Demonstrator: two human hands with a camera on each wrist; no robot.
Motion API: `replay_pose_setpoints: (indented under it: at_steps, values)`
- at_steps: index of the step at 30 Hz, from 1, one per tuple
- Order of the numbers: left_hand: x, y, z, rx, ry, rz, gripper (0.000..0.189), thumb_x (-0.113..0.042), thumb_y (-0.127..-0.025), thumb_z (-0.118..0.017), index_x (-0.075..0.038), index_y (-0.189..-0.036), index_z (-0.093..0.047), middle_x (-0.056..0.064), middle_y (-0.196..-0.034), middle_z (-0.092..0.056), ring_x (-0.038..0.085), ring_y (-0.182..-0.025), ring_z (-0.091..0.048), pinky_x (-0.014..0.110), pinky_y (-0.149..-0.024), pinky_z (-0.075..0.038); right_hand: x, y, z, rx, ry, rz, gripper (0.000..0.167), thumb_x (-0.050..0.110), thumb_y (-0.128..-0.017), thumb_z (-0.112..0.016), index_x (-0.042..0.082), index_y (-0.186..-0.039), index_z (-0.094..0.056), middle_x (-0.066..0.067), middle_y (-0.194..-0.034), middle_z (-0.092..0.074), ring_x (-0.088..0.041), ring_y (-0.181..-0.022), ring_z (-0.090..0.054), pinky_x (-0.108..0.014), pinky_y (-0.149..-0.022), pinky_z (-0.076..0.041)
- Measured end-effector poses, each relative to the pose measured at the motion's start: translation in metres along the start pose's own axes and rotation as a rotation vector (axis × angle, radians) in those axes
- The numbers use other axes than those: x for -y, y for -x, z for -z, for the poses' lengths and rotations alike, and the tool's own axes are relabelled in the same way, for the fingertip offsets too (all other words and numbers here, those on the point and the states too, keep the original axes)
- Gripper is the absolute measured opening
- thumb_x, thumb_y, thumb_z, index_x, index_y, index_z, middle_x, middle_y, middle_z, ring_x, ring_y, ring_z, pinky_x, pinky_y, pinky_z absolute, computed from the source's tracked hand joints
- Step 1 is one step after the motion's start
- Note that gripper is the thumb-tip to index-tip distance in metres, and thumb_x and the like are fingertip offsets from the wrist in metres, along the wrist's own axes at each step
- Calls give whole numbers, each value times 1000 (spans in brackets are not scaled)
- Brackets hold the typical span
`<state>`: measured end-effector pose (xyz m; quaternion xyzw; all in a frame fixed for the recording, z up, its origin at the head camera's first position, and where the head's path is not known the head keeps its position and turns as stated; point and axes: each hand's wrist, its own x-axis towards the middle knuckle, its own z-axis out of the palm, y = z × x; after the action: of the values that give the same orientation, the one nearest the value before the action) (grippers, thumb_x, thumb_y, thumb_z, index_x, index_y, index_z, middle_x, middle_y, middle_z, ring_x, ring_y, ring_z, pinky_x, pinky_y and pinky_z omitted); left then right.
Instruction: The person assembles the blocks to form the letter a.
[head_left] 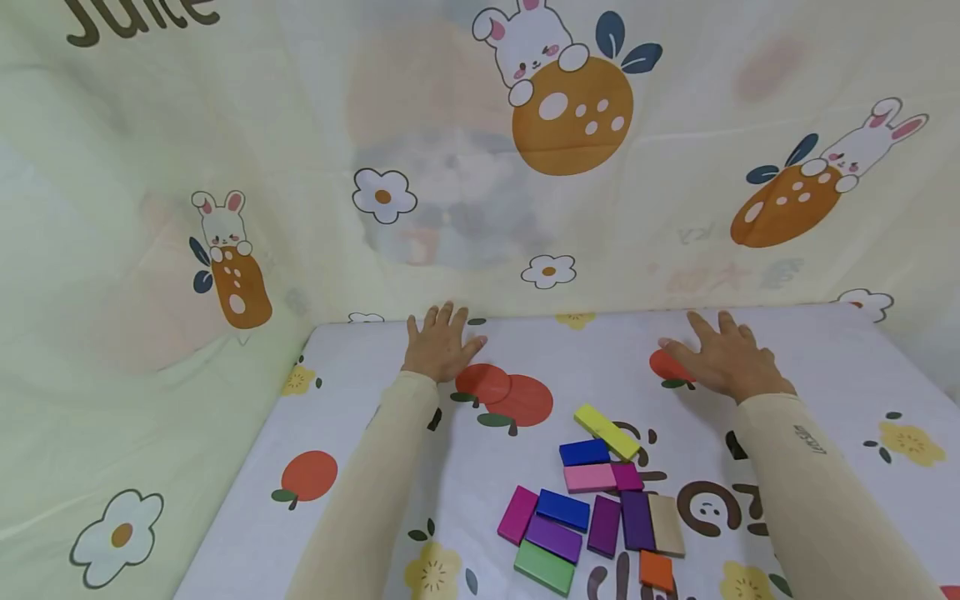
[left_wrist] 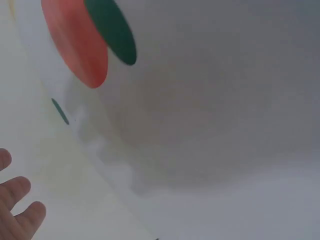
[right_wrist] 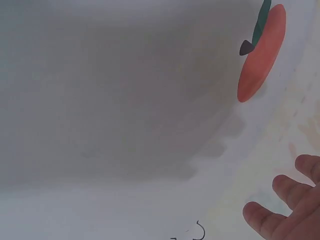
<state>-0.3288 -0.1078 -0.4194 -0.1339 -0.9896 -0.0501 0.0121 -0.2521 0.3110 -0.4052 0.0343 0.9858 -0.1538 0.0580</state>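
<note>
Both hands are stretched toward the back of the cloth-covered surface, fingers spread and holding nothing. My left hand (head_left: 438,346) is beyond the printed red fruits; its fingers (left_wrist: 16,191) show at the lower left of the left wrist view. Over a printed red fruit at the back right is my right hand (head_left: 727,358), with fingers (right_wrist: 290,192) visible in the right wrist view. Shadows fall on the cloth under both. Between the forearms lie several coloured blocks, among them a yellow block (head_left: 606,432), a green block (head_left: 544,568), a beige block (head_left: 666,525) and an orange block (head_left: 656,572).
A hanging curtain (head_left: 450,108) with printed rabbits and flowers rises behind the surface and along its left side. The white printed cloth (head_left: 247,533) covers the surface. Most blocks lie close together, several touching; the orange one is at the near end.
</note>
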Motion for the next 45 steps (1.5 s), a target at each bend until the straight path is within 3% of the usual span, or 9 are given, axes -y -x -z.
replay_pose_setpoints:
  at_steps: [7,10,13,16,20,24,34,40,45]
  values:
    - [-4,1,2,1,26,-29,75,-60,-105,-43,-16,-165,-30,12,-171,-26,37,-156,-23,68,-122,-13,-2,2,-2,-9,-2,28,105,80,-97,-30,0,-164,-12,-46,-160,-1,-73,-141,-7,-85,-107,-13]
    - [-11,13,5,8,72,-88,69,-53,-106,-50,-14,-162,-36,13,-166,-36,37,-151,-34,64,-122,-23,9,4,-2,9,-18,78,101,75,-100,-36,0,-164,-14,-44,-161,-5,-70,-143,-13,-84,-107,-18]
    - [-26,33,11,50,142,-224,57,-40,-105,-60,-10,-152,-50,13,-149,-54,32,-134,-53,53,-113,-42,27,13,-5,20,-43,182,88,60,-102,-52,-2,-161,-29,-40,-159,-24,-63,-141,-30,-78,-107,-32]
    - [-48,64,14,124,193,-434,38,-30,-102,-68,-7,-133,-65,7,-125,-68,23,-111,-64,37,-96,-54,52,28,-14,13,-47,357,63,38,-99,-69,-1,-147,-55,-31,-145,-52,-51,-132,-50,-67,-103,-45]
    - [-83,107,10,225,151,-688,25,-28,-100,-71,-14,-120,-73,-3,-113,-71,9,-103,-64,20,-90,-52,84,52,-26,57,-40,574,34,18,-92,-77,7,-124,-75,-17,-134,-66,-42,-126,-60,-59,-101,-51]
    - [-102,128,2,261,82,-811,25,-35,-99,-72,-19,-119,-75,-7,-113,-70,3,-104,-62,15,-91,-49,102,64,-38,158,-20,661,28,13,-89,-79,11,-116,-80,-10,-132,-69,-38,-129,-58,-57,-104,-50]
    - [-111,132,-8,308,61,-862,26,-37,-96,-76,-22,-117,-74,-11,-105,-70,-1,-93,-59,13,-83,-46,97,63,-56,89,134,712,20,20,-83,-86,13,-102,-83,6,-93,-73,-25,-105,-65,-48,-91,-56]
    - [-114,130,-12,266,-10,-882,24,-35,-96,-74,-22,-116,-70,-11,-104,-71,0,-88,-61,15,-78,-48,95,57,-56,32,205,620,20,22,-84,-84,11,-101,-82,0,-91,-72,-24,-92,-63,-45,-81,-57]
    - [-112,129,-10,214,-75,-832,27,-35,-95,-75,-22,-117,-69,-9,-102,-70,2,-83,-61,17,-75,-50,95,49,-53,41,229,528,17,24,-85,-83,11,-95,-79,1,-79,-65,-21,-79,-54,-39,-67,-49]
